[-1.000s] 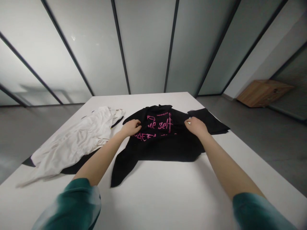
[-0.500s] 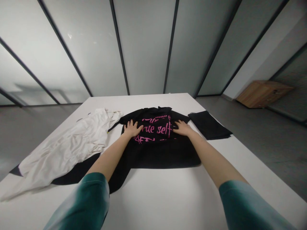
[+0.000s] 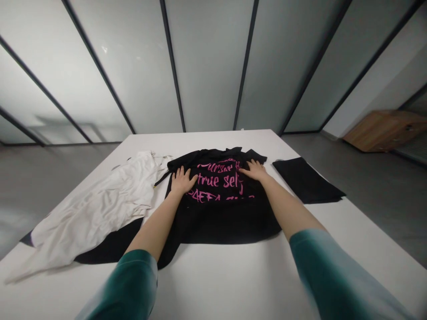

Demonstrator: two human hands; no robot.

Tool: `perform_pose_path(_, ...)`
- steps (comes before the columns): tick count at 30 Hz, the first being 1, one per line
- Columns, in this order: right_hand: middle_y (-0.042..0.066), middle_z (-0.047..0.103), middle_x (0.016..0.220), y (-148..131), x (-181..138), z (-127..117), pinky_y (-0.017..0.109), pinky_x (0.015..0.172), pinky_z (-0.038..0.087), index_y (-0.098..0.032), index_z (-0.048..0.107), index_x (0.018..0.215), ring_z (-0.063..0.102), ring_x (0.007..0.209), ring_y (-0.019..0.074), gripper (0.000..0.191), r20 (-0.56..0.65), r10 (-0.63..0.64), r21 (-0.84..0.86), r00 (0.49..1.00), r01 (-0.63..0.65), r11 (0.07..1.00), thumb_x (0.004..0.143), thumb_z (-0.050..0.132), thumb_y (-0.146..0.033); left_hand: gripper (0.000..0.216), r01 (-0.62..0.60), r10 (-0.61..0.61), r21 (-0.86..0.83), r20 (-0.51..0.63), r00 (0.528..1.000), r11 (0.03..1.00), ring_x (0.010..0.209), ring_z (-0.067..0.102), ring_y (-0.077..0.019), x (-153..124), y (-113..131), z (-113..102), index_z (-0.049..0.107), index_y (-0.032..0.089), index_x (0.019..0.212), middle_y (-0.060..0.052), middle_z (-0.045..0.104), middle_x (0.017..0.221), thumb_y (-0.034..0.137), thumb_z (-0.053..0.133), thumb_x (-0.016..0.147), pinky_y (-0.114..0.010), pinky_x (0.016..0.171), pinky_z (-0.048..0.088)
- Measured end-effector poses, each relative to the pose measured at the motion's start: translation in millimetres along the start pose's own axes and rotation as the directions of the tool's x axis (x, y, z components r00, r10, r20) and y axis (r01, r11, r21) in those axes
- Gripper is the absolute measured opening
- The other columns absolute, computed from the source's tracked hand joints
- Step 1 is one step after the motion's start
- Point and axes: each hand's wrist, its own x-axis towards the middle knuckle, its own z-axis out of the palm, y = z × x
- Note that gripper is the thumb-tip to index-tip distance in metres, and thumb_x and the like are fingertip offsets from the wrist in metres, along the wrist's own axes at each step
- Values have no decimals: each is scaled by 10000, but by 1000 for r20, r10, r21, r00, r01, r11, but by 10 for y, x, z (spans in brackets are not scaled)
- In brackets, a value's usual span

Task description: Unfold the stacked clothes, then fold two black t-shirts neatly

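Observation:
A black shirt with pink lettering [image 3: 216, 209] lies partly folded on the white table [image 3: 233, 275]. My left hand [image 3: 182, 180] rests flat on the shirt's left side, fingers spread, just left of the print. My right hand [image 3: 254, 170] lies flat on the shirt's upper right part, fingers stretched out over the end of the lettering. Neither hand grips anything.
A crumpled white garment [image 3: 96, 209] lies at the left, over a dark cloth [image 3: 110, 249]. A folded black cloth [image 3: 307, 180] sits at the right near the table's edge. Glass panels stand behind; a wooden cabinet [image 3: 380, 129] is on the floor at far right.
Both hands went from gripping the shirt's folded edges to lying flat with fingers spread. They slid a little farther up the shirt, and more of the pink lettering shows.

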Motion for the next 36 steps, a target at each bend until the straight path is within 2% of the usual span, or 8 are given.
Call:
perform_pose_path(11, 187, 285, 1598, 280, -334, 35, 533, 1148, 245, -135, 372, 1517, 262, 1457, 385, 777, -42, 16, -61, 999, -19, 998, 939, 333, -653, 840, -51, 55, -55, 69, 996, 997, 1501, 152, -371, 60, -88, -19, 336, 166, 1532, -168, 173, 1638, 714, 312, 896, -547, 1182, 159)
perform_pose_path(15, 183, 434, 1512, 461, -749, -169, 469, 1093, 347, -143, 488, 1430, 406, 1379, 353, 612, -115, -78, -102, 990, 67, 993, 944, 434, -511, 703, -208, 215, -162, 29, 976, 965, 1391, 401, -324, -24, -210, -290, 503, 116, 1392, -185, 473, 1477, 611, 337, 921, -450, 1120, 323)
perform_pose_path(17, 161, 594, 1340, 515, -1055, -268, 423, 1002, 430, -168, 605, 1291, 555, 1225, 318, 505, -153, -91, -97, 984, 77, 992, 955, 408, -490, 619, -314, 315, -198, -28, 949, 929, 1177, 581, -283, -205, -280, -460, 628, 132, 1189, -148, 653, 1213, 608, 341, 915, -389, 1009, 429)
perform_pose_path(20, 146, 676, 1094, 546, -1570, -301, 390, 843, 490, -177, 688, 1049, 646, 1011, 300, 518, -122, -1, -73, 993, -8, 997, 944, 382, -581, 595, -374, 394, -215, 56, 917, 902, 892, 651, -255, -644, -373, -618, 662, 182, 976, -86, 688, 929, 711, 431, 836, -362, 827, 497)
perform_pose_path(25, 177, 624, 1087, 547, -2142, -69, 382, 810, 488, -161, 627, 1002, 609, 1051, 320, 419, -152, 34, -51, 988, -42, 998, 877, 529, -548, 855, -511, 532, -150, 197, 824, 847, 1260, 519, -346, -1389, -447, -507, 569, 188, 1299, -153, 561, 1358, 684, 704, 615, -418, 1045, 414)
perform_pose_path(28, 121, 641, 950, 569, -2198, 13, 364, 806, 488, -201, 570, 906, 621, 964, 281, 209, -201, 24, 150, 979, 6, 989, 867, 528, -402, 697, -510, 527, -137, 170, 833, 849, 1314, 488, -324, -1559, -451, -440, 533, 178, 1355, -156, 505, 1438, 466, 646, 730, -406, 1094, 380)
perform_pose_path(32, 26, 631, 768, 612, -2177, -114, 349, 722, 516, -237, 517, 871, 640, 797, 246, 184, -147, 158, 677, 977, -17, 736, 780, 556, -392, 453, -405, 447, -246, 145, 883, 881, 1103, 622, -274, -1512, -491, -616, 634, 164, 1175, -106, 673, 1164, 272, 489, 759, -366, 977, 469)
perform_pose_path(36, 12, 676, 816, 651, -2338, -399, 354, 717, 537, -244, 576, 1007, 664, 835, 261, 351, -70, 183, 893, 981, -20, 450, 670, 597, -342, 334, -338, 489, -462, 256, 834, 820, 876, 655, -237, -1507, -559, -953, 671, 199, 984, -22, 698, 885, 378, 503, 758, -304, 784, 510)
